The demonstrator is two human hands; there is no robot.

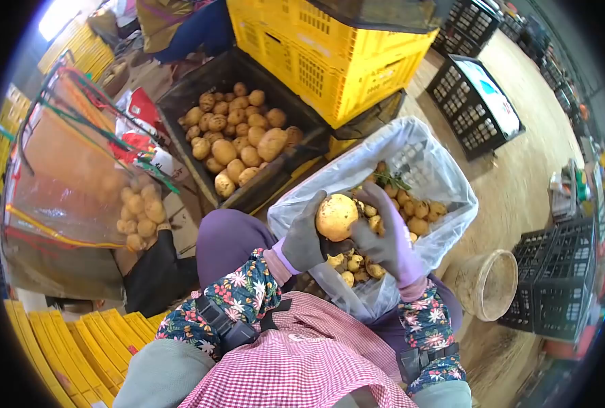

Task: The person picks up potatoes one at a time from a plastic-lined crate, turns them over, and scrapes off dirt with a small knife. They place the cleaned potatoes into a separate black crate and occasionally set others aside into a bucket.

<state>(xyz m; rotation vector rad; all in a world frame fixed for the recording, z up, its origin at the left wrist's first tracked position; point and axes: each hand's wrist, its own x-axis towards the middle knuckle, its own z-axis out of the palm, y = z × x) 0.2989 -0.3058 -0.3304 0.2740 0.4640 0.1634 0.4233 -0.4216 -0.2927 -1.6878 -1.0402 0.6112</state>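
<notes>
A large round potato (336,217) with dark specks is held in front of me, above the lined crate. My left hand (304,234), in a grey and purple glove, grips it from the left side. From the right, my right hand (386,234), gloved alike, has its thumb and fingers against the same potato. Below both hands, a crate lined with clear plastic (450,178) holds smaller potatoes (418,209) and a few green leaves (392,180). Parts of those potatoes are hidden behind my gloves.
A black crate (180,92) of larger potatoes stands ahead to the left, beside stacked yellow crates (302,64). At left is a mesh bag (78,197) with potatoes. A pale bucket (503,285) and black crates (554,279) stand at right. Another person's leg (197,34) shows at the top.
</notes>
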